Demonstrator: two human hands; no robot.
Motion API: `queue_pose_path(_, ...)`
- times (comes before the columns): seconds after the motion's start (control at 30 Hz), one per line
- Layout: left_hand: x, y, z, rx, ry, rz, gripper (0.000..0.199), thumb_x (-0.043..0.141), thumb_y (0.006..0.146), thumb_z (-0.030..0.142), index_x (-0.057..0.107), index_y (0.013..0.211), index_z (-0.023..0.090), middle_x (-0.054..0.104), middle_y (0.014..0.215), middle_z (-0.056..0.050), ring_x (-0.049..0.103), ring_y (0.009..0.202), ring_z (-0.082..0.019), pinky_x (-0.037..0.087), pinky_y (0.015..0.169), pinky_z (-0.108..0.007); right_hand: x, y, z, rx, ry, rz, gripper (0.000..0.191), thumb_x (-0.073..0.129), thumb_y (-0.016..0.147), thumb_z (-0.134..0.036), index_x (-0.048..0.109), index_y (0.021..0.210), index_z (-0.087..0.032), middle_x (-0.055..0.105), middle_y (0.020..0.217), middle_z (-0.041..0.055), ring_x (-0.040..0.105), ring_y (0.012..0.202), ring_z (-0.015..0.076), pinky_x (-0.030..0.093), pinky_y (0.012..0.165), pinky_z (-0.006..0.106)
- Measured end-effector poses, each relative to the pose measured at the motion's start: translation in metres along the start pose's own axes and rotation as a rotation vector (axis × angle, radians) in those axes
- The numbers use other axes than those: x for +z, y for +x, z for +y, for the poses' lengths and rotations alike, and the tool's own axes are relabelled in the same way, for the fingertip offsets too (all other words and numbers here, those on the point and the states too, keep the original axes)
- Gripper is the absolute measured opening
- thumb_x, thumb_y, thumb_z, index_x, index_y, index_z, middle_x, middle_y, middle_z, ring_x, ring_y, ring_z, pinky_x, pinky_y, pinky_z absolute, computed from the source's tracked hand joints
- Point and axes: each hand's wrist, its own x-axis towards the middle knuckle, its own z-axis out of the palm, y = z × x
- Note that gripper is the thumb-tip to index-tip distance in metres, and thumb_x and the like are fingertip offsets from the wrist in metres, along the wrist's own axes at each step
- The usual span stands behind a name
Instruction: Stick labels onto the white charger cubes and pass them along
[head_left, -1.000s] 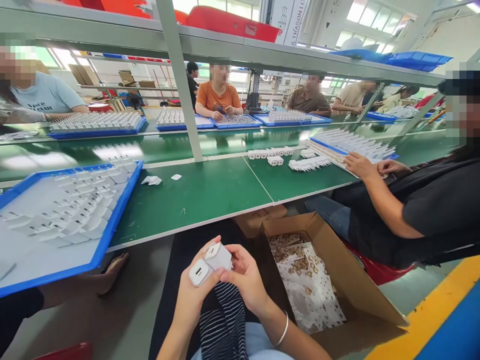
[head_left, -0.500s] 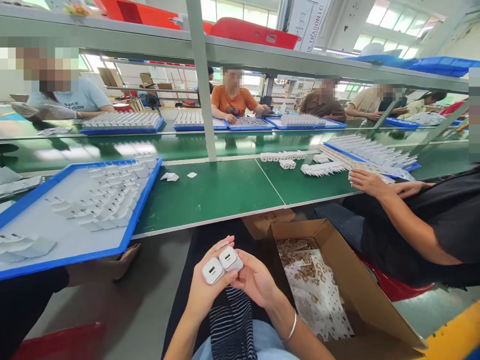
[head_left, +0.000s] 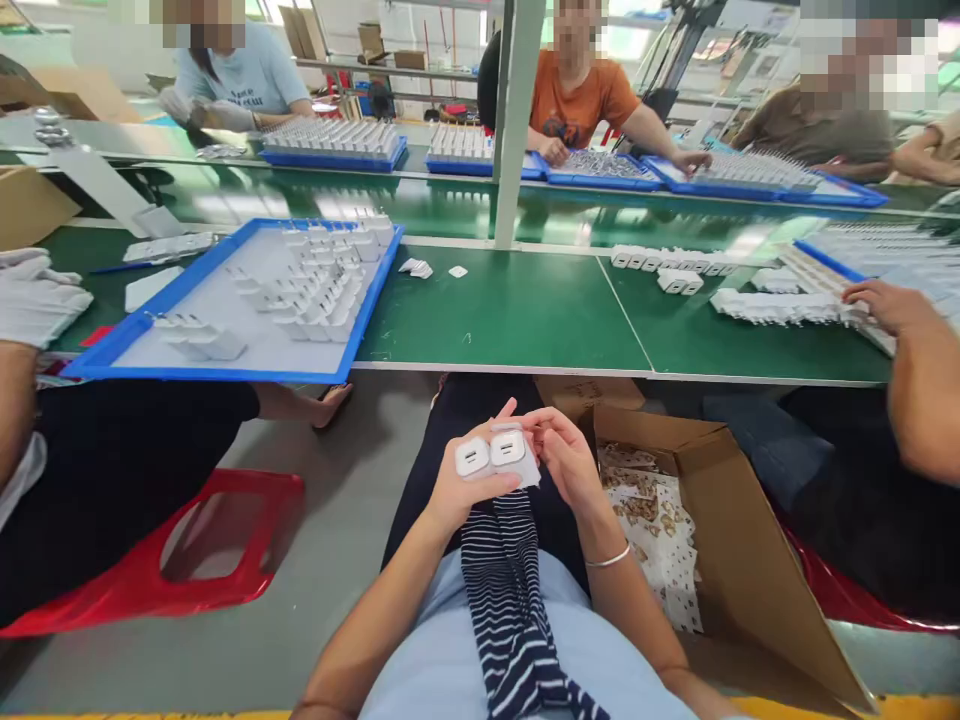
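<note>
My left hand is wrapped round two white charger plugs side by side above my lap, with its thumb across their near side. Their faces, each with a port slot, point up towards me. At their right edge is my right hand, its fingers curled and pinched together beside the right-hand charger. Whatever sits between those fingertips is too small to make out. Below the chargers a striped cloth hangs down my front.
A blue-rimmed tray with white chargers stands left on the green bench. Rows of chargers lie to the right. An open cardboard box with scrap sheets is beside my right leg. Co-workers sit on both sides and opposite; a red stool is left.
The view has tilted down and turned left. My right hand has shifted from the chargers' front to their right side, while my left hand still holds the pair.
</note>
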Motion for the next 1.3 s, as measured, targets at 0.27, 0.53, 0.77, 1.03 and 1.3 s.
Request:
queue_pose_path(0.27, -0.001, -0.011, -0.010, -0.230, -0.314, 0.032, 0.065, 0.090, 0.050, 0.032, 0.080, 0.113, 0.021, 0.054, 0.154, -0.012, 0.059, 0.134, -0.039, 0.056, 0.096, -0.036, 0.012, 0.003, 0.013, -0.077, -0.151, -0.016, 0.039, 0.090, 0.066, -0.053, 0.069, 0.080, -0.022, 0.068, 0.076, -0.0005, 0.059, 0.066, 0.0133, 0.049, 0.061, 0.025)
queue_pose_path(0.53, 0.007, -0.016, -0.016, -0.166, -0.183, -0.013, 0.065, 0.091, 0.055, 0.029, 0.078, 0.118, 0.021, 0.062, 0.145, -0.015, 0.057, 0.138, -0.039, 0.054, 0.106, -0.043, 0.005, -0.024, 0.004, -0.309, -0.407, 0.102, 0.018, 0.078, 0.082, -0.039, 0.073, 0.080, -0.021, 0.073, 0.077, 0.0021, 0.064, 0.071, 0.0157, 0.051, 0.066, 0.028)
queue_pose_path(0.77, 0.012, -0.022, -0.009, -0.093, -0.071, -0.086, 0.055, 0.095, 0.057, 0.031, 0.081, 0.109, 0.021, 0.063, 0.144, -0.013, 0.057, 0.138, -0.037, 0.053, 0.110, -0.044, 0.008, -0.037, 0.004, -0.403, -0.515, 0.189, 0.018, 0.072, 0.085, -0.033, 0.067, 0.074, -0.020, 0.064, 0.064, -0.0034, 0.055, 0.056, 0.0111, 0.043, 0.054, 0.024)
queue_pose_path(1.03, 0.014, -0.026, -0.001, 0.041, 0.123, -0.165, 0.050, 0.093, 0.065, 0.027, 0.079, 0.113, 0.023, 0.067, 0.139, -0.013, 0.053, 0.143, -0.033, 0.045, 0.118, -0.046, 0.012, -0.054, -0.001, -0.532, -0.625, 0.313, 0.017, 0.068, 0.089, -0.029, 0.068, 0.074, -0.021, 0.067, 0.069, -0.0014, 0.057, 0.063, 0.0136, 0.045, 0.063, 0.028)
queue_pose_path(1.3, 0.012, -0.023, 0.010, 0.293, 0.414, -0.075, 0.039, 0.086, 0.075, 0.021, 0.076, 0.112, 0.021, 0.074, 0.127, -0.013, 0.069, 0.121, -0.026, 0.056, 0.106, -0.043, 0.030, -0.076, -0.023, -0.412, -0.339, 0.341, 0.022, 0.070, 0.089, -0.033, 0.061, 0.073, -0.021, 0.051, 0.056, -0.0051, 0.044, 0.050, 0.0098, 0.034, 0.049, 0.025)
